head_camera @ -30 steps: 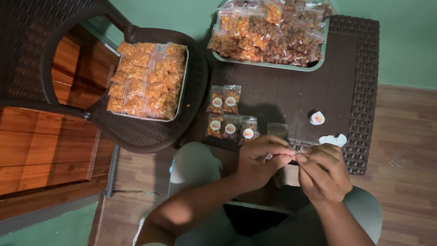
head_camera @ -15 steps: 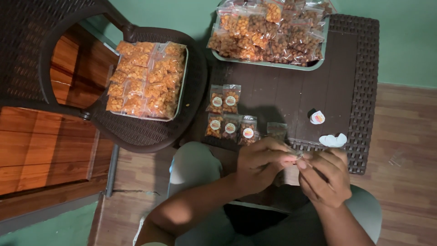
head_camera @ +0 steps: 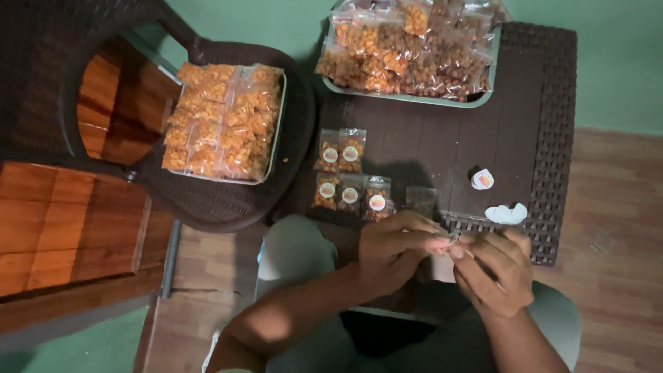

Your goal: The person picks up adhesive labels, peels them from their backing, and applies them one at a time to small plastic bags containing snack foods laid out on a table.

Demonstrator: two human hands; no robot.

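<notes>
Small sticker [head_camera: 452, 238], pinched between left hand [head_camera: 397, 249] and right hand [head_camera: 494, 273] fingertips just off the table [head_camera: 545, 138] front edge. Probably featherweight, floppy and tacky, so best held by the very rim. Labelled snack packets [head_camera: 350, 193] nearby, mid-table.

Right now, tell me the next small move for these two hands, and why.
Probably set the small item pinched between the left hand and right hand onto the unlabelled packet by the table edge. Five labelled packets already lie in rows beside it, and this one shows no round sticker. What the fingers pinch is too small to tell for sure.
</notes>
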